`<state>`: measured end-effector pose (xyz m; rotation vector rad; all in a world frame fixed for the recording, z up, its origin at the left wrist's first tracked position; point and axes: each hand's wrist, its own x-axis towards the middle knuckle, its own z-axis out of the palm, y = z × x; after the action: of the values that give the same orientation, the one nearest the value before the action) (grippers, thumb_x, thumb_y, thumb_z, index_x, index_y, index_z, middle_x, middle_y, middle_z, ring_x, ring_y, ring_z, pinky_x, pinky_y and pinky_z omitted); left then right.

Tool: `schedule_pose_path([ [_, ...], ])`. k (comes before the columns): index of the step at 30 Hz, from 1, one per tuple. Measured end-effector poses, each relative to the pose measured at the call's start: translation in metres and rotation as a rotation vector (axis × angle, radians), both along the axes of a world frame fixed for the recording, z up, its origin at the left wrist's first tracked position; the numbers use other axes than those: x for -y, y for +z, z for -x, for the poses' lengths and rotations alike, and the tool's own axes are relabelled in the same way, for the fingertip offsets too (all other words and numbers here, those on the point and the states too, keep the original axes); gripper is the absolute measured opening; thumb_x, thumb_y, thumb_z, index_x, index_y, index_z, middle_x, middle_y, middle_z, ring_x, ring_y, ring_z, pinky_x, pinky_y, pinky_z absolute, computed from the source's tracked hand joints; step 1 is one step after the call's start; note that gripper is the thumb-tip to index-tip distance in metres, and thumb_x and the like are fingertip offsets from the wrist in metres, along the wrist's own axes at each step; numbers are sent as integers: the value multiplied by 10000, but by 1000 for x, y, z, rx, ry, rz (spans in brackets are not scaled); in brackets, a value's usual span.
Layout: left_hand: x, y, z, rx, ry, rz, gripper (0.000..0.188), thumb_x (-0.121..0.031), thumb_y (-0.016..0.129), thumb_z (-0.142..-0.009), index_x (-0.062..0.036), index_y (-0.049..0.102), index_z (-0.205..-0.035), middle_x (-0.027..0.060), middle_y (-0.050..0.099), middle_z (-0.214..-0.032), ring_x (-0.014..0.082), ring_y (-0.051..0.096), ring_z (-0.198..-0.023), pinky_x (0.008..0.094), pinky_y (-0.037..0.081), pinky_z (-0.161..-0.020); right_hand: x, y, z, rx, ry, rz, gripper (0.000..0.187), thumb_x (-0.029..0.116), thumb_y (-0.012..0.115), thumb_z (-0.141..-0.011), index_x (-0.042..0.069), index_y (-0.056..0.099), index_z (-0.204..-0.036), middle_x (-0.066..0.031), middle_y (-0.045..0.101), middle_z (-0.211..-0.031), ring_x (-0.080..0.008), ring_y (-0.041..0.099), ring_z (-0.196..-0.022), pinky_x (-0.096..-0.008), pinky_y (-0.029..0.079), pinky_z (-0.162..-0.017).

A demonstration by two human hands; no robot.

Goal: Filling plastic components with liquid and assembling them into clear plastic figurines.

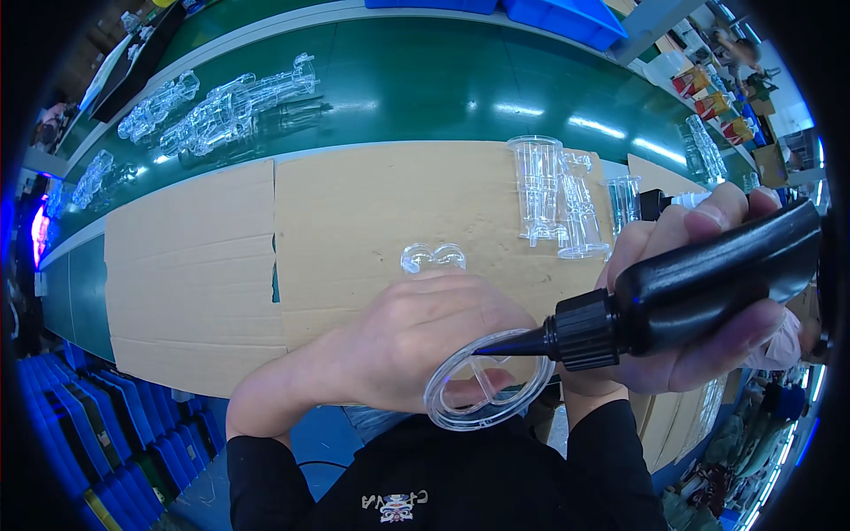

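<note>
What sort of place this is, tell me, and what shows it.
Probably an assembly workshop: a black nozzle bottle, clear plastic parts lying on a green bench, and blue bins.

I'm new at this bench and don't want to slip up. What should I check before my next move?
1. Left hand holding the clear ring-ended piece: ok.
2. Right hand gripping the black squeeze bottle: ok.
3. Pointed nozzle directed at the ring's rim: ok.
4. Nozzle actually touching the rim: cannot tell.
5. Contents left behind the bottle's dark wall: cannot tell.
6. Clear cylinders on the cardboard apart from the nozzle: ok.
</note>
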<state>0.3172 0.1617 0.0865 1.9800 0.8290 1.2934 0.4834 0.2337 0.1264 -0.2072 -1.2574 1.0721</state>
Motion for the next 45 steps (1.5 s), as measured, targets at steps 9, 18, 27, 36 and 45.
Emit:
schedule_pose_path([
  [9, -3, 2, 0, -4, -4, -8, 313, -46, 726, -671, -8, 623, -965, 86, 635, -863, 233, 600, -741, 304, 473, -676, -6, -4, 2, -32, -160, -110, 630, 398, 560, -902, 26, 295, -1336, -138, 551, -1095, -125, 578, -551, -224, 474, -391],
  [18, -3, 5, -1, -22, 13, -15, 304, -43, 731, -678, -5, 629, -961, 91, 640, -873, 229, 606, -752, 301, 477, -692, -6, -1, -4, 2, -62, -89, 603, 364, 566, -908, 22, 306, -1331, -144, 551, -1102, -139, 600, -583, -215, 489, -407],
  [27, -4, 4, -1, -10, 9, 9, 323, -37, 756, -660, -2, 637, -959, 95, 653, -884, 223, 620, -773, 304, 487, -715, -7, 2, -14, 11, -11, -96, 590, 356, 564, -912, 22, 310, -1327, -142, 547, -1100, -141, 607, -604, -205, 488, -417],
  [36, -4, 2, -5, 25, 41, -7, 296, -46, 762, -667, -3, 645, -935, 97, 662, -879, 224, 631, -779, 305, 503, -728, -7, 3, -18, 3, 28, -124, 588, 372, 556, -916, 26, 311, -1322, -132, 540, -1090, -132, 601, -619, -192, 470, -422],
  [45, -6, 3, -7, 28, 62, -13, 273, -48, 757, -677, -8, 654, -927, 93, 669, -877, 219, 635, -779, 307, 513, -736, -13, 2, -24, -8, 71, -152, 586, 389, 547, -920, 30, 311, -1317, -122, 533, -1080, -124, 595, -634, -179, 453, -427],
])
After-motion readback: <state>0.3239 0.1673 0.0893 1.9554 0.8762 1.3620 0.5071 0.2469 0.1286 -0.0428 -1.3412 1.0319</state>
